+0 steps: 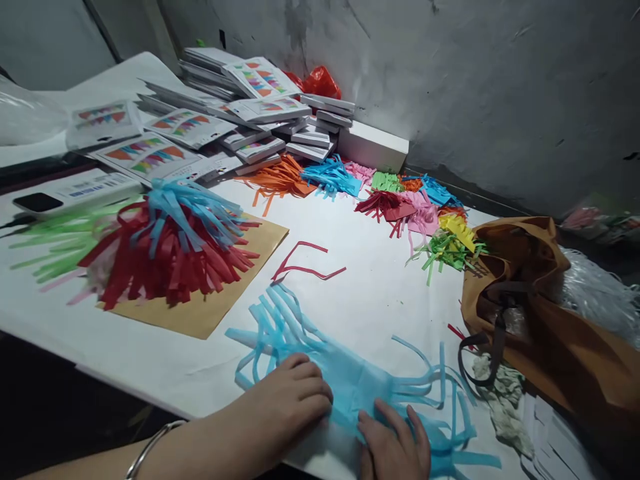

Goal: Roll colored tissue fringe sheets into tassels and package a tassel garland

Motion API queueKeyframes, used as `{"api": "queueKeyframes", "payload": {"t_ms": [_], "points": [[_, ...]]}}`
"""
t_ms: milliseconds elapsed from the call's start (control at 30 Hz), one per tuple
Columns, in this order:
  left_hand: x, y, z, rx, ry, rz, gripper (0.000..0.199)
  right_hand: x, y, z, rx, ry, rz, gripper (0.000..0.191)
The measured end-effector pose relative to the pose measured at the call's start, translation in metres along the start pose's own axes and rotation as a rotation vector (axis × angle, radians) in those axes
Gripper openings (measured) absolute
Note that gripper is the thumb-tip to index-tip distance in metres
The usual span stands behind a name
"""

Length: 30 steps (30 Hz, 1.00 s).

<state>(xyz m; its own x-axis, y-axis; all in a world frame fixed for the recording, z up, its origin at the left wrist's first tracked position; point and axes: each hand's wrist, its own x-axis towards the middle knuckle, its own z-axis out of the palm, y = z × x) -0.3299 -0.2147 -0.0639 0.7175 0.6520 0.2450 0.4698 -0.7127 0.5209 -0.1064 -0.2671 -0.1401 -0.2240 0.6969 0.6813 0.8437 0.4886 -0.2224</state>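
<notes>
A light blue sheet of fringed tissue paper lies on the white table in front of me, cut into strips at both ends with an uncut middle band. My left hand is curled on the left part of this band, closed on its near edge. On the right, my right hand has bent fingers over the same edge, its thumb tucked low beside the paper. Just beyond the sheet are thin red paper strips. Both palms are hidden.
Red and blue fringes are piled on a brown envelope at left, beside a phone. Printed packages are stacked behind. Colourful tassels line the wall near a white box. A brown bag stands right.
</notes>
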Motion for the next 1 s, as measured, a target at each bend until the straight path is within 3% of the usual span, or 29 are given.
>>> {"api": "queueKeyframes", "payload": {"t_ms": [100, 267, 433, 633, 700, 767, 833, 900, 1000], "points": [[0.015, -0.01, 0.008, 0.082, -0.01, -0.15, 0.02, 0.015, -0.006, -0.003, -0.011, 0.029, 0.114, 0.017], [0.048, -0.014, -0.001, 0.341, -0.208, -0.402, 0.021, 0.041, -0.003, -0.001, -0.186, 0.0, 0.23, 0.014], [0.062, -0.015, 0.003, 0.4, -0.246, -0.431, 0.02, 0.048, 0.0, -0.002, -0.34, 0.03, 0.176, 0.018], [0.061, -0.016, 0.003, 0.387, -0.227, -0.444, 0.018, 0.038, -0.007, -0.004, -0.065, -0.079, 0.012, 0.02], [0.057, -0.013, 0.0, 0.392, -0.115, -0.393, 0.008, 0.036, -0.006, -0.002, -0.057, -0.089, 0.011, 0.022], [0.05, -0.012, 0.0, 0.392, 0.039, -0.225, 0.032, 0.036, -0.006, -0.001, -0.02, -0.062, 0.03, 0.022], [0.04, -0.014, 0.003, 0.392, 0.137, -0.02, 0.034, 0.037, -0.008, 0.0, 0.054, -0.027, 0.067, 0.019], [0.03, -0.017, 0.008, 0.385, 0.162, 0.103, 0.018, 0.037, -0.01, 0.0, 0.101, -0.015, 0.073, 0.016], [0.015, -0.022, 0.016, 0.323, 0.169, 0.121, 0.018, 0.035, -0.012, 0.001, 0.078, -0.059, 0.012, 0.025]]}}
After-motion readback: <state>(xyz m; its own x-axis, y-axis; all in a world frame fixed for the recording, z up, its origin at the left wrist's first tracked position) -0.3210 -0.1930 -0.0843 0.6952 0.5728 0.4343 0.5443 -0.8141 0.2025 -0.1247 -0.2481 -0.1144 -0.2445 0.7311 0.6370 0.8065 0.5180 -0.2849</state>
